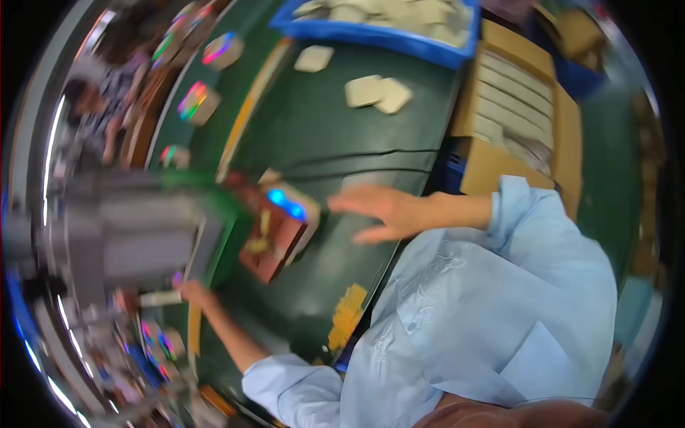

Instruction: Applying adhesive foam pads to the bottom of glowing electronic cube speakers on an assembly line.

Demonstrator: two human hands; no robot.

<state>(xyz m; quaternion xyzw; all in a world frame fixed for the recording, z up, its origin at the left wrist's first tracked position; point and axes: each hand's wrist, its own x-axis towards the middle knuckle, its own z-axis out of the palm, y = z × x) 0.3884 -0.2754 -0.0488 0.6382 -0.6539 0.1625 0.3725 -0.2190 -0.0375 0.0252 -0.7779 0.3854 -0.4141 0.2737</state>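
My left hand point(193, 291) reaches out to the left, past the orange edge strip, its fingers closed at the end of a white block point(160, 298); blur hides the exact grip. A small purple glow shows beside those fingers. My right hand point(385, 212) is held over the green bench with fingers stretched out and nothing in them. Just left of it, a pale square-edged device point(308, 214) with two bright blue lights sits against a reddish-brown fixture block point(275, 239). Behind the fixture stands a blurred grey and green machine point(143, 232).
Pale square pieces point(364, 91) lie on the green bench point(328, 135), crossed by black cables point(357, 155). A blue tray point(371, 36) of similar pieces and an open carton point(567, 135) stand beyond. Blocks with coloured lights point(198, 103) line the belt; another person point(107, 107) sits beyond.
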